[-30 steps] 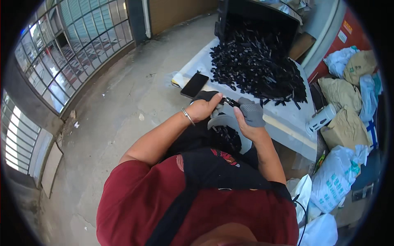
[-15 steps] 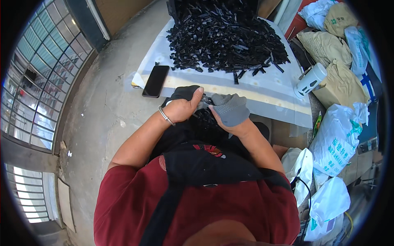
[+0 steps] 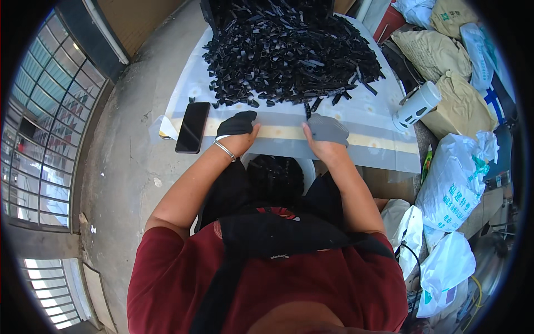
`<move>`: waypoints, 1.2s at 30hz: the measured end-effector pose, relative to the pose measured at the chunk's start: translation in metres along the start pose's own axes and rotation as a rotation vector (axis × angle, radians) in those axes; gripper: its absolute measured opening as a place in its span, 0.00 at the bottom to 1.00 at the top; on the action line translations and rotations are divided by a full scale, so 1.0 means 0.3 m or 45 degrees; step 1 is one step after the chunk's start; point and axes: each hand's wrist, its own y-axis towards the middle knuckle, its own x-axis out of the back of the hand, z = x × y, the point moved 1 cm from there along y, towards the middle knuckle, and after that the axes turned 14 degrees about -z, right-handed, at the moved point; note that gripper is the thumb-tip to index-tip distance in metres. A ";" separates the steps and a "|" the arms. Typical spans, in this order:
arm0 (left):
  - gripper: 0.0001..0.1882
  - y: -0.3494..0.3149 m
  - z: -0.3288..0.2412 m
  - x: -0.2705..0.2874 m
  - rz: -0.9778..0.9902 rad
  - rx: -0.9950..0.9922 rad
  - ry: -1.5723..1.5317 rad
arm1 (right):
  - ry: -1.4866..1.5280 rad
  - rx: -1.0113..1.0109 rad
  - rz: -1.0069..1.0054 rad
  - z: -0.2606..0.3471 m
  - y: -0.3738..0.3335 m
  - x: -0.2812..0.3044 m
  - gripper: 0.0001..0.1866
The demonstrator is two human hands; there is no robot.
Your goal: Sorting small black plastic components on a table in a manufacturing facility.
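Note:
My left hand (image 3: pixel 239 134), in a dark glove with the thumb bare and a metal bangle at the wrist, is over the near edge of the table. My right hand (image 3: pixel 325 135), in a grey dotted glove with its thumb bare, hovers at the same edge, apart from the left. Both look loosely open, with nothing visible in them; their fingertips are partly hidden. Ahead lies a big heap of small black strip-like pieces (image 3: pixel 283 61). Below the hands, between my knees, a white bucket (image 3: pixel 309 170) contains more dark pieces (image 3: pixel 275 177).
A black phone (image 3: pixel 193 127) lies at the table's left edge, and a white tumbler (image 3: pixel 417 106) stands tilted in view at the right. The table (image 3: pixel 384 131) has a pale covering. Several sacks and bags (image 3: pixel 453 181) crowd the right side. Barred windows (image 3: pixel 50 117) line the left.
My hands have separated and moved forward over the table edge, from above the bucket. The bucket and its dark contents now show between my knees. The view has shifted slightly.

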 end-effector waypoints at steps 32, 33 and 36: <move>0.17 0.061 0.000 -0.088 0.121 0.288 -0.115 | 0.160 0.372 -0.277 -0.150 0.173 -0.260 0.16; 0.17 0.056 -0.002 -0.086 0.128 0.286 -0.117 | 0.250 0.358 -0.333 -0.152 0.174 -0.239 0.15; 0.18 0.027 -0.008 -0.040 0.109 0.287 -0.205 | 0.386 0.294 -0.483 -0.085 0.206 -0.075 0.11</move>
